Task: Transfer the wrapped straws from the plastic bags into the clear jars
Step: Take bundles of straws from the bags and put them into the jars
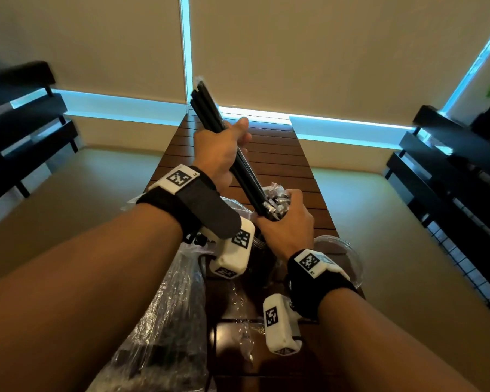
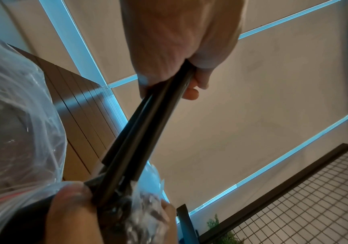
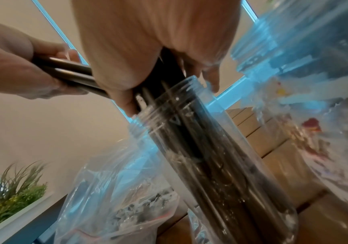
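My left hand grips a bundle of long black wrapped straws near its middle, tilted up and away. The bundle's lower ends reach down to my right hand. In the right wrist view my right hand curls round the tops of the dark straws standing in the clear jar, just above its threaded mouth. The left wrist view shows the bundle running from my left hand down to my right hand. A clear plastic bag with more straws lies at the table's near left.
The slatted wooden table is narrow and runs away from me. Another clear container stands just right of my right wrist. Black benches flank the table, with a wire mesh rack to the right. A green plant sits low.
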